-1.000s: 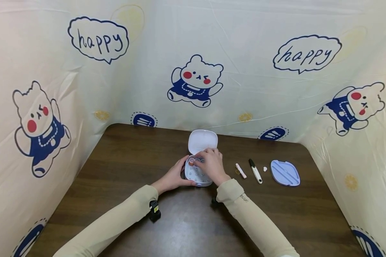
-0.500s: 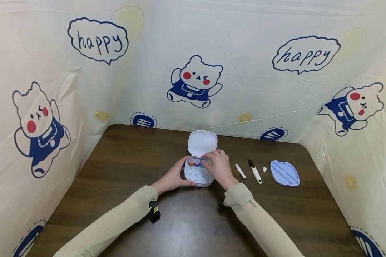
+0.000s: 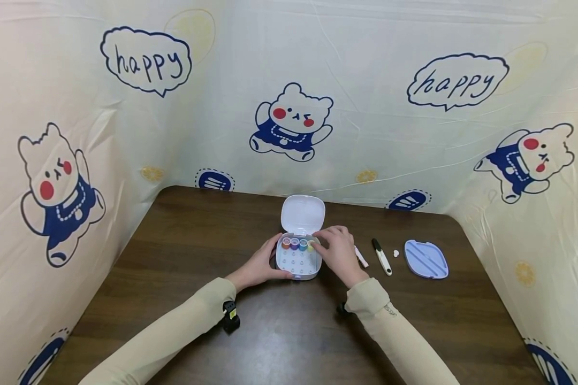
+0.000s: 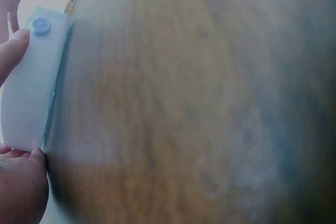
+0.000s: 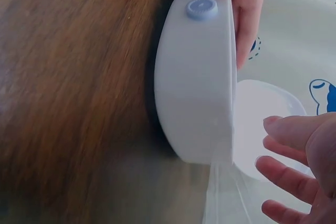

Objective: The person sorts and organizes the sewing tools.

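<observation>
A white sewing box (image 3: 298,264) stands on the table with its lid (image 3: 303,213) tipped back. My left hand (image 3: 260,263) grips its left side, thumb at the front corner. In the left wrist view the thumb (image 4: 13,53) lies by the round blue button (image 4: 41,26). Along the back row of pegs sit thread spools: orange (image 3: 286,243), purple (image 3: 295,244), blue (image 3: 303,245) and yellow (image 3: 311,245). My right hand (image 3: 338,251) hovers at the right rim, fingertips beside the yellow spool. In the right wrist view its fingers (image 5: 286,174) are spread and hold nothing.
Right of the box lie a pink and white stick (image 3: 361,258) partly behind my right hand, a slim black and white tool (image 3: 382,258), a small white piece (image 3: 396,253) and a blue slotted tray (image 3: 426,259). A printed curtain (image 3: 375,133) surrounds the table's back and sides.
My right hand has moved right along the spool row, from the orange spool to past the yellow one, uncovering the spools. The left hand keeps its grip on the box.
</observation>
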